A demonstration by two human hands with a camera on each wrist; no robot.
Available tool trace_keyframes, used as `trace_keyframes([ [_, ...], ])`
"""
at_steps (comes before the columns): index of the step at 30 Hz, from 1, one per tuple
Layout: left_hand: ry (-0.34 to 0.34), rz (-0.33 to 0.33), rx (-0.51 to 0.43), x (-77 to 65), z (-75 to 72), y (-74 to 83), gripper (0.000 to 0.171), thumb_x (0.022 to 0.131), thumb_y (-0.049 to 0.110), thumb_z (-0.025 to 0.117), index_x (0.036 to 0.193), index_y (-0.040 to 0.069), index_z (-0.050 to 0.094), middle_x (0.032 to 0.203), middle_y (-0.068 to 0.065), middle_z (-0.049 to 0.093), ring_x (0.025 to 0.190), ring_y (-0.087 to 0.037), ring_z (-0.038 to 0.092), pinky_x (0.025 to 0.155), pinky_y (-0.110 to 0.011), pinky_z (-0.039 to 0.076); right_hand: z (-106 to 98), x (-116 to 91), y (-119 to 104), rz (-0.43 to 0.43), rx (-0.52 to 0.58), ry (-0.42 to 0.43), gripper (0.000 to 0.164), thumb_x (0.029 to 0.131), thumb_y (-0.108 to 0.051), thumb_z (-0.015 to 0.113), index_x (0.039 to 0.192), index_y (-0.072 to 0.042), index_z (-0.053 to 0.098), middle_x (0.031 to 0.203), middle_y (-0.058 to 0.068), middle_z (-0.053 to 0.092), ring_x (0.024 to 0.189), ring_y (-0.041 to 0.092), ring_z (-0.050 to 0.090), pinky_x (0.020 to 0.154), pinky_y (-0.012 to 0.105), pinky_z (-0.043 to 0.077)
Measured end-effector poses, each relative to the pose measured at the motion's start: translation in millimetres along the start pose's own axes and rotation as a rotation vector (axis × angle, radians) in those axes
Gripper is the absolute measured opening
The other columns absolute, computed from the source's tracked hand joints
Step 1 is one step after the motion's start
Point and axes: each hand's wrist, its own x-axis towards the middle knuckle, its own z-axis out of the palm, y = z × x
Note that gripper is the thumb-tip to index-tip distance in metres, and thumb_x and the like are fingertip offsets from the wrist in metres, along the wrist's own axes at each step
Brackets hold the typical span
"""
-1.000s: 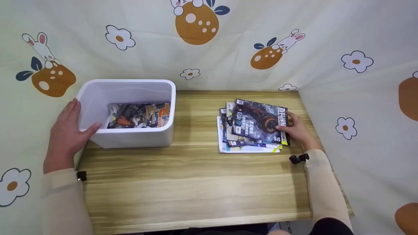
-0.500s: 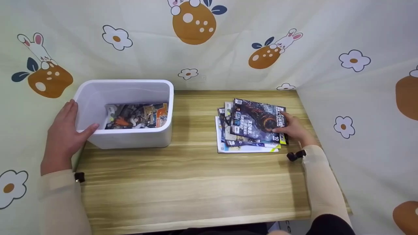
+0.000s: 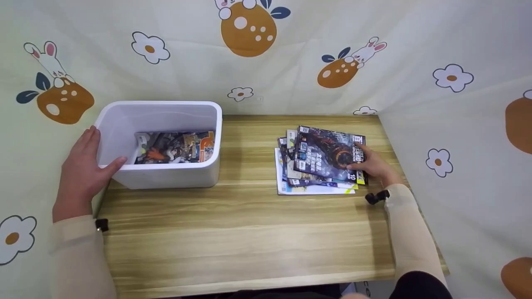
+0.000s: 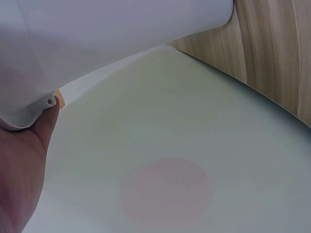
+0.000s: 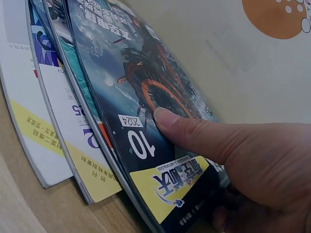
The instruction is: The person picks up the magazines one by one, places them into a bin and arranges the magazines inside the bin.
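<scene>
The right hand (image 3: 373,162) pinches a dark-blue glossy magazine (image 3: 322,153) stretching lengthwise leftward. The left hand (image 3: 81,172) grips a white plastic bin (image 3: 174,177).

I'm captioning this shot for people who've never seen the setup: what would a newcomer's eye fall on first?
Probably the big white bin at the left of the table, with a colourful magazine lying inside. Next might come the dark-covered magazine atop the stack at the right, its edge held by the person's right grip. Behind the table, the rabbit-patterned backdrop also stands out.
</scene>
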Motion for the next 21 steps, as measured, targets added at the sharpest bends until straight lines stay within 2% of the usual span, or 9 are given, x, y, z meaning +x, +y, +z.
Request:
trace_keyframes([
  [2,0.001,0.000,-0.003,-0.4,0.3,-0.4,0.111,0.102,0.066,0.065,0.178,0.008,0.008,0.185,-0.018,0.006,0.170,-0.044,0.005,0.131,-0.073,0.007,0,1,2,-0.009,0.018,0.005,0.118,0.092,-0.022,0.093,0.179,-0.013,0.014,0.175,0.039,0.021,0.156,0.058,0.032,0.134,0.066,0.020],
  [4,0.006,0.000,0.000,-0.5,0.3,0.3,0.111,0.102,0.066,0.065,0.178,0.007,0.009,0.185,-0.019,0.007,0.170,-0.044,0.006,0.131,-0.073,0.008,2,1,3,-0.016,0.089,0.010,0.117,0.093,-0.015,0.092,0.179,-0.012,0.013,0.177,0.037,0.017,0.158,0.056,0.029,0.135,0.064,0.019],
  [8,0.008,-0.004,0.008,-0.5,-0.1,3.7,0.111,0.102,0.066,0.064,0.177,0.005,0.010,0.184,-0.021,0.009,0.170,-0.044,0.008,0.132,-0.072,0.009,2,-4,-3,-0.031,0.178,0.019,0.115,0.092,-0.002,0.088,0.178,-0.005,0.012,0.178,0.036,0.012,0.161,0.056,0.022,0.135,0.062,0.016],
  [11,0.010,-0.005,0.007,-1.2,-1.2,5.5,0.111,0.102,0.066,0.064,0.177,0.006,0.010,0.184,-0.020,0.009,0.170,-0.044,0.008,0.131,-0.073,0.008,2,-6,-6,-0.019,0.209,0.018,0.114,0.092,0.001,0.088,0.177,-0.004,0.012,0.175,0.038,0.021,0.153,0.055,0.036,0.130,0.045,0.036],
  [13,0.012,-0.004,0.004,-1.7,-1.7,5.5,0.111,0.102,0.066,0.065,0.178,0.007,0.010,0.184,-0.020,0.009,0.170,-0.044,0.008,0.131,-0.073,0.008,3,-6,-5,-0.014,0.214,0.020,0.115,0.092,-0.001,0.089,0.178,-0.006,0.013,0.172,0.039,0.027,0.145,0.051,0.046,0.118,0.031,0.047],
  [15,0.009,-0.007,0.002,-1.7,-1.9,5.0,0.111,0.101,0.066,0.065,0.178,0.007,0.009,0.184,-0.019,0.009,0.170,-0.044,0.007,0.131,-0.073,0.008,3,-4,-1,-0.005,0.231,0.032,0.115,0.091,-0.001,0.089,0.178,-0.009,0.015,0.171,0.036,0.031,0.138,0.045,0.052,0.103,0.018,0.051],
  [16,0.006,-0.010,0.003,-1.6,-1.8,4.8,0.111,0.101,0.066,0.065,0.178,0.008,0.009,0.185,-0.019,0.008,0.170,-0.044,0.007,0.131,-0.074,0.008,3,-2,1,-0.006,0.237,0.038,0.114,0.091,0.000,0.089,0.178,-0.009,0.016,0.171,0.036,0.032,0.137,0.045,0.052,0.100,0.017,0.052],
  [21,-0.003,-0.027,0.005,-1.6,-0.5,4.8,0.112,0.101,0.067,0.065,0.178,0.009,0.008,0.185,-0.018,0.006,0.170,-0.044,0.005,0.130,-0.075,0.008,0,-13,-11,-0.013,0.253,0.061,0.109,0.091,0.002,0.087,0.177,-0.005,0.020,0.172,0.037,0.030,0.139,0.045,0.051,0.100,0.018,0.054],
])
